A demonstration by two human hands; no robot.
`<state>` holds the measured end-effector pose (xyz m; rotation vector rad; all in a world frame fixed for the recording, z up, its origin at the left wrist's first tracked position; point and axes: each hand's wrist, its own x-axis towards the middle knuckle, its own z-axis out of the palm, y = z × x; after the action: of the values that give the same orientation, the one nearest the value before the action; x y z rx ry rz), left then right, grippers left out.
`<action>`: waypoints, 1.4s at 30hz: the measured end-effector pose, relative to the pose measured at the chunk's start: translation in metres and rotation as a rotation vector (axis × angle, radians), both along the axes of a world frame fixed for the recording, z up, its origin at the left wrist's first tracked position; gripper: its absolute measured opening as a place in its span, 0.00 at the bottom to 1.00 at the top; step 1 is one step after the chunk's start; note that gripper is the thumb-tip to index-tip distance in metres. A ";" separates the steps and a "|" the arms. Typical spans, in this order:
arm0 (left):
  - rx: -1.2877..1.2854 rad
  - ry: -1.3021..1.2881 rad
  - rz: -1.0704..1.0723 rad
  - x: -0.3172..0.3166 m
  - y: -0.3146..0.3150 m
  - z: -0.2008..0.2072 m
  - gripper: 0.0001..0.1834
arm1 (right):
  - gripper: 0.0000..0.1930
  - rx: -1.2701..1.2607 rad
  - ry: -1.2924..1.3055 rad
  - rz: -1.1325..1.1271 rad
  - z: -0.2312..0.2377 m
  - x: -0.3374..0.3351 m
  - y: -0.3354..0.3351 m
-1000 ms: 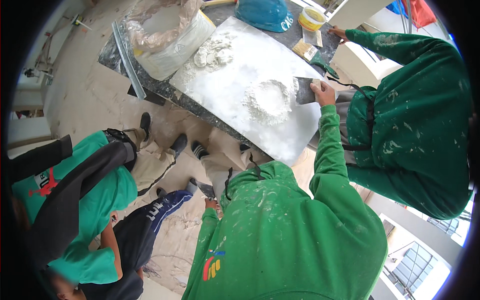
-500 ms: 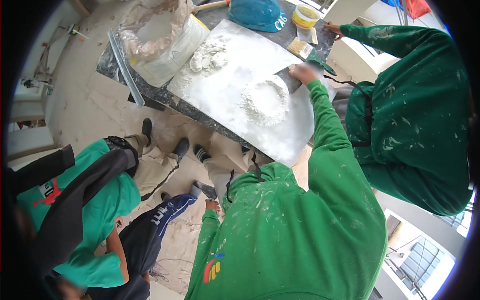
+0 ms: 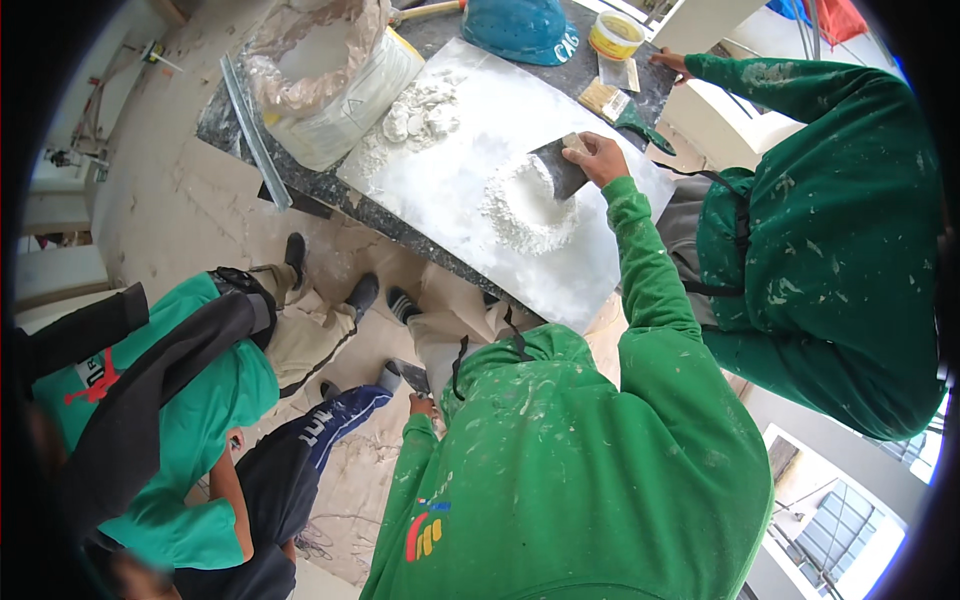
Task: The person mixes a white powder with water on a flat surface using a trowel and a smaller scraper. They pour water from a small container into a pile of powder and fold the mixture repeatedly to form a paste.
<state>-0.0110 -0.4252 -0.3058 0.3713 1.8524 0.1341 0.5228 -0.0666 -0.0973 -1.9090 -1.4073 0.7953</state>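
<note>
My right hand point(image 3: 600, 160) grips a dark flat-bladed scraper point(image 3: 560, 172) with a pale handle edge. Its blade reaches over the near-right rim of a ring of white powder point(image 3: 525, 225) with a hollow in its middle. The powder lies on a pale, dusted sheet point(image 3: 500, 105) on the dark table. Low by my body, my left hand point(image 3: 424, 405) is closed round a putty knife point(image 3: 412, 377), its metal blade pointing up and left. Most of that hand is hidden by the sleeve.
An open bag in a white bucket point(image 3: 350, 115), lumpy white powder point(image 3: 420, 115), a metal profile point(image 3: 252, 135), a blue hard hat point(image 3: 515, 30), a yellow tub point(image 3: 615, 38) and a brush point(image 3: 603, 98) are on the table. People stand left point(image 3: 190, 430) and right point(image 3: 830, 230).
My right hand has moved slightly left and turned, bringing the scraper from the sheet's right side over the powder ring. My left hand stays low with the putty knife.
</note>
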 end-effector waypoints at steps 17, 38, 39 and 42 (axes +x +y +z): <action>0.104 0.045 -0.225 -0.021 0.017 -0.039 0.27 | 0.16 -0.133 0.318 -0.466 -0.059 0.057 -0.135; 0.108 0.065 -0.174 -0.019 0.023 -0.032 0.32 | 0.21 -0.040 0.138 -0.432 -0.069 0.078 -0.097; 0.095 0.069 -0.186 -0.021 0.021 -0.033 0.31 | 0.22 -0.059 0.111 -0.412 -0.071 0.077 -0.089; 0.090 0.128 -0.255 -0.041 0.014 -0.046 0.30 | 0.23 -0.092 0.117 -0.371 -0.077 0.053 -0.066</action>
<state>-0.0523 -0.4112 -0.3520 0.6889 1.9109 0.0191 0.5761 -0.1329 -0.1742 -2.0735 -0.9217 0.7836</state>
